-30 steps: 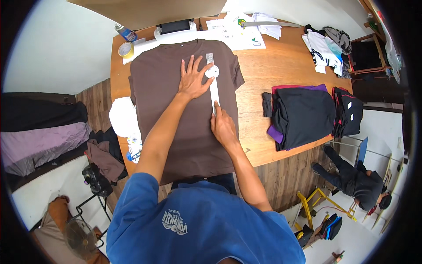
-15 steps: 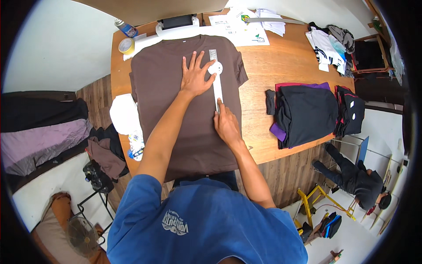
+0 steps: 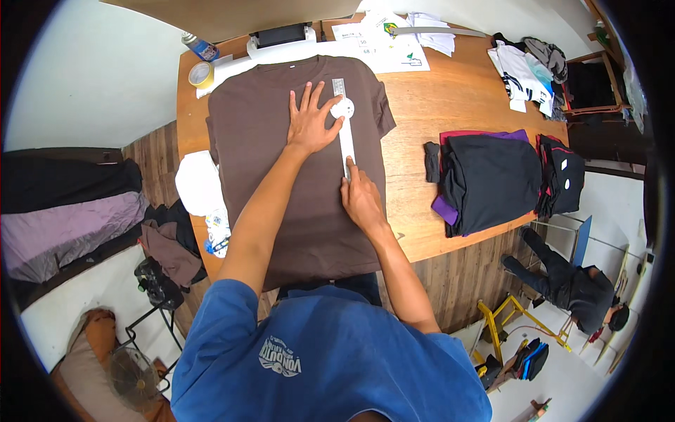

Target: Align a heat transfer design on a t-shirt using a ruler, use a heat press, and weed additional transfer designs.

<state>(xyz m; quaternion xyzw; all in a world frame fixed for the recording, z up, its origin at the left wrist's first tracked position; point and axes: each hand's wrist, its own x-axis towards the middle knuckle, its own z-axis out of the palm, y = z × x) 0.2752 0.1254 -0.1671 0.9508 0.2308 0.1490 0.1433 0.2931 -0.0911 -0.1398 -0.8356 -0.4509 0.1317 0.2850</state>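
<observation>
While the left hand (image 3: 309, 128) lies spread on the brown shirt (image 3: 256, 151), thumb and forefinger touching a round white disc (image 3: 343, 108), the right hand (image 3: 363, 198) rests its forefinger on a ruler (image 3: 346, 144); whether it pinches, I cannot tell. The ruler lies on the shirt, between both hands. Rightward of them, folded dark clothes (image 3: 496, 183) sit on the table (image 3: 415, 112).

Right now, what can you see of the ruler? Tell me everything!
The ruler is a thin, straight, pale strip, perhaps metal, with markings at its far end and a round white disc partway along. It lies lengthwise on the shirt, right of its middle. The left hand appears to touch the disc's edge; the right hand's fingers meet the near end.
</observation>
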